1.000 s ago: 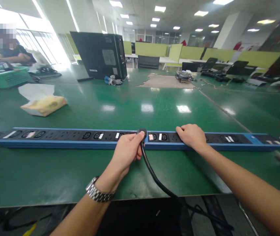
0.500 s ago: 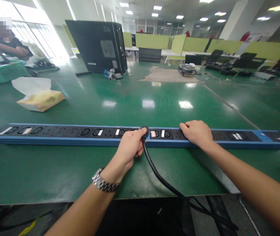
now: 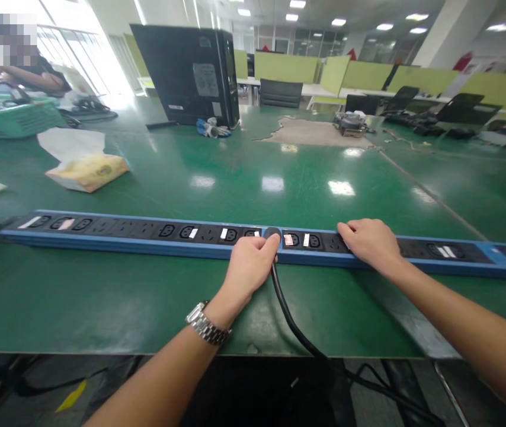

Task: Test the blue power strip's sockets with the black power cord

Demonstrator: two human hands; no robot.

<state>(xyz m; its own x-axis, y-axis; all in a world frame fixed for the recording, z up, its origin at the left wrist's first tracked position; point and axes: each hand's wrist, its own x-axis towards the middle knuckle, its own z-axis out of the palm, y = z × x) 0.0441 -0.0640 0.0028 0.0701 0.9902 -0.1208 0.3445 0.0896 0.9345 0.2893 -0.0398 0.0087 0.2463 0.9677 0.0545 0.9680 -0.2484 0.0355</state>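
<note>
**Power strip (image 3: 146, 236) braced flat while the plug (image 3: 272, 233) is held at its socket**

The power strip is lying along the near edge of the green table (image 3: 235, 178), parallel to it. Your right hand (image 3: 371, 243) is lying open, palm down, on the strip, apparently pinning it. Your left hand (image 3: 250, 267) is closing around the black plug at a middle socket, its cable (image 3: 292, 323) trailing over the near edge. Your fingers are hiding the prongs, so seating is unclear; the strip's right end is running out of frame.
</note>
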